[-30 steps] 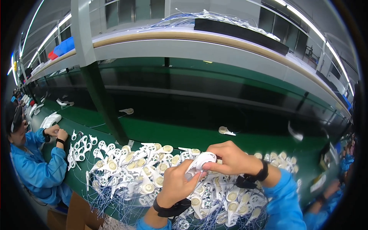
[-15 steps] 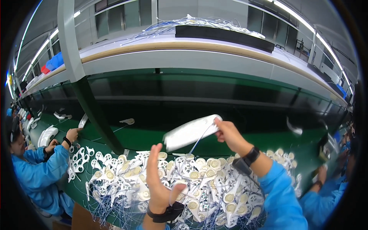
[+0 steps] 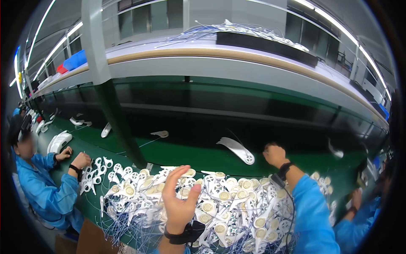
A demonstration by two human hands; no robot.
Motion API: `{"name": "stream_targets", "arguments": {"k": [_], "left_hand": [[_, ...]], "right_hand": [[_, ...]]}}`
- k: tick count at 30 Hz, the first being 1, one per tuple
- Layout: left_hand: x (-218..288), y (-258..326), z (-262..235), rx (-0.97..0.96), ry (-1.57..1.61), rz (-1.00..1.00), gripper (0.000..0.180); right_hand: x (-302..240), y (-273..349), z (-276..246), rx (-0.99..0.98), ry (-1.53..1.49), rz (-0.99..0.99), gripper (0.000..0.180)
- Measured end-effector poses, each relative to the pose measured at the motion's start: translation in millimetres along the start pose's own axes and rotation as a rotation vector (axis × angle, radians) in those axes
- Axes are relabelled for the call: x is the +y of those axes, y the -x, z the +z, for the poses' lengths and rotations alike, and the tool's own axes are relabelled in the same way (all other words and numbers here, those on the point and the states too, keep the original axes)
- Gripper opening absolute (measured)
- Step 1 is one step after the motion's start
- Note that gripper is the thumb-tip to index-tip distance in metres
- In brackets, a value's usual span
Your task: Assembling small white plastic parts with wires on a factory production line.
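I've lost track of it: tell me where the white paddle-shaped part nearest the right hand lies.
In the head view, the white paddle-shaped part lies on the green belt, just left of the right hand and beyond the pile of white parts.

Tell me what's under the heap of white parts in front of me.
The heap of white parts lies on the green belt, with thin wires tangled beneath its near edge. The belt surface directly under the heap is covered.
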State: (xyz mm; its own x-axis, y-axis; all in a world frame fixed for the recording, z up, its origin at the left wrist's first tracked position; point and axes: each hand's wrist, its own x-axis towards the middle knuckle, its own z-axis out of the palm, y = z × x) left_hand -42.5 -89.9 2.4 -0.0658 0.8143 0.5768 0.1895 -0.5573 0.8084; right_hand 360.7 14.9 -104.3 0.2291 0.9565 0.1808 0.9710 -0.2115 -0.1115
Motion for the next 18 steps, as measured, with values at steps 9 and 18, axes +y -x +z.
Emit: {"name": "stream_targets", "arguments": {"k": [9,18], "left_hand": [[7,5,6,-0.149,-0.109,0.012,0.035],[12,10,10,-0.218,-0.164,0.030,0.034]], "right_hand": [[27,-1,-6,-0.277,0.184,0.000,0.048],[55,12,-3,-0.260,0.244,0.144,0.053]]}}
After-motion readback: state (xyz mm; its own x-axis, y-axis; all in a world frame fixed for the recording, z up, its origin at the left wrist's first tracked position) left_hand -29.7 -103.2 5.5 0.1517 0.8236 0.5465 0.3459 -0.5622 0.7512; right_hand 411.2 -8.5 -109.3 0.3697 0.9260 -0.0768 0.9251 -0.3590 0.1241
